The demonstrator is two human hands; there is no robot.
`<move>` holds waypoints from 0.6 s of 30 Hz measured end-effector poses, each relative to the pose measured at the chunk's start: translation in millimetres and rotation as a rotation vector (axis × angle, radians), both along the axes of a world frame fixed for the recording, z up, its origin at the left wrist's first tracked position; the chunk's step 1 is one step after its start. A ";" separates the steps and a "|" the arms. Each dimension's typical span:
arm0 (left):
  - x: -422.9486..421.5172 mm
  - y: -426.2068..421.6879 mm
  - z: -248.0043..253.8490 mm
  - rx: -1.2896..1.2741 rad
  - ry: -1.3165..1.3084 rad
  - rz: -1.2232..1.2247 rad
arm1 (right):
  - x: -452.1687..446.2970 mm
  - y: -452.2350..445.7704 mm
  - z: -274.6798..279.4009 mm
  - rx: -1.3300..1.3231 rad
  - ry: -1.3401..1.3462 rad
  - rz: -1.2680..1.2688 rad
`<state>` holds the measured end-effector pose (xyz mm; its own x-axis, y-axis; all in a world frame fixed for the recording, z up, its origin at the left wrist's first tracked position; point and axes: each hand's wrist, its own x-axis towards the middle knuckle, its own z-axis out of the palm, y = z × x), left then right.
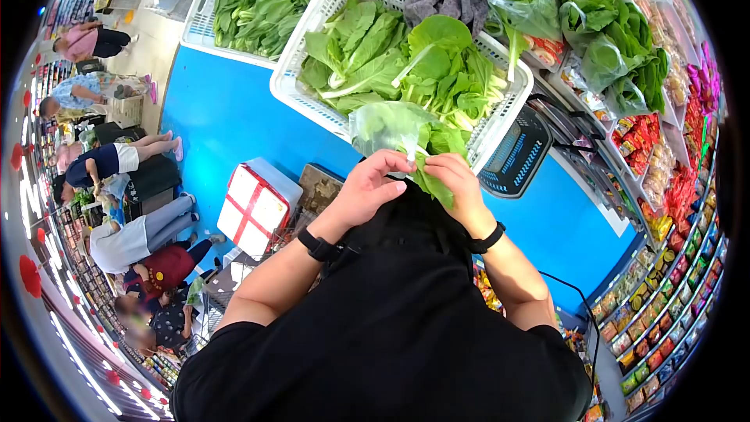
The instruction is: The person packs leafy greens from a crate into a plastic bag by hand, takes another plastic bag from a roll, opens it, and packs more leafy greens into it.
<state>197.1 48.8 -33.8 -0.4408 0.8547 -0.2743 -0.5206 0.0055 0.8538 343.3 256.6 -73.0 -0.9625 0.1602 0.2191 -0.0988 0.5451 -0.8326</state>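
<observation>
My left hand (366,192) is closed, thumb and fingers pinching the edge of a clear plastic bag (384,126). The bag lies over the near side of a white crate (286,86) piled with leafy greens (367,70). Beside it, my right hand (462,191) is closed around a green leaf (434,186) that hangs down between the two hands. The fingertips of both hands nearly meet at a small white patch, whose kind I cannot make out. Behind the fingers, more leaves are partly hidden. A grey cloth (445,5) rests at the crate's far edge.
Another white crate of greens (262,16) stands at upper left. Bagged lettuce (617,39) lies at upper right, by snack shelves (664,289). A black basket (516,152) sits right of the crate, a red-taped white box (254,211) left. Several people (125,250) stand further left.
</observation>
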 end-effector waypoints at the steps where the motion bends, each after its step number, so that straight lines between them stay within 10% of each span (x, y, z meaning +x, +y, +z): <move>1: 0.4 -0.1 0.0 0.000 -0.003 0.000 | 3.7 -1.1 -2.4 -0.066 0.040 -0.091; 9: 2.4 18.3 30.7 -0.604 0.559 0.081 | -6.1 -20.3 -14.8 -0.402 0.089 -0.602; 18: -7.5 16.5 -6.1 -0.529 1.242 0.140 | -20.9 -29.6 -16.3 0.195 0.114 -0.056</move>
